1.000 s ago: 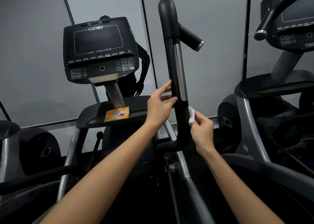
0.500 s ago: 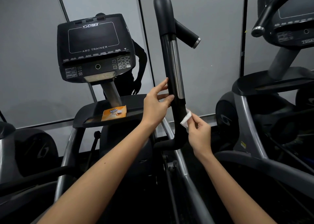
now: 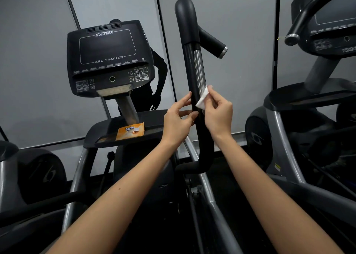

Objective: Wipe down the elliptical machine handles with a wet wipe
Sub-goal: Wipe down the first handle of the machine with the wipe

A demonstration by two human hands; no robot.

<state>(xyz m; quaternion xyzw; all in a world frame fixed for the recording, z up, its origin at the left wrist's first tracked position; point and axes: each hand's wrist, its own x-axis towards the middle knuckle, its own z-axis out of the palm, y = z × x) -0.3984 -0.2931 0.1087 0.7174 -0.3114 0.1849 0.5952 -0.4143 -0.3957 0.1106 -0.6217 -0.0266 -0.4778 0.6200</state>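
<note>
The black handle [image 3: 189, 69] stands up and down. The right hand [image 3: 218, 115] pinches a white wipe [image 3: 202, 99] on it. The left hand [image 3: 176, 122] touches it with straight fingers. A gray wall [image 3: 240, 61] is far behind.

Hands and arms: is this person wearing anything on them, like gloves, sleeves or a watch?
Nothing is worn. The left hand and right hand are bare: no gloves, rings or watch show. Both forearms are uncovered down to the picture's edge, no sleeve in view.
</note>
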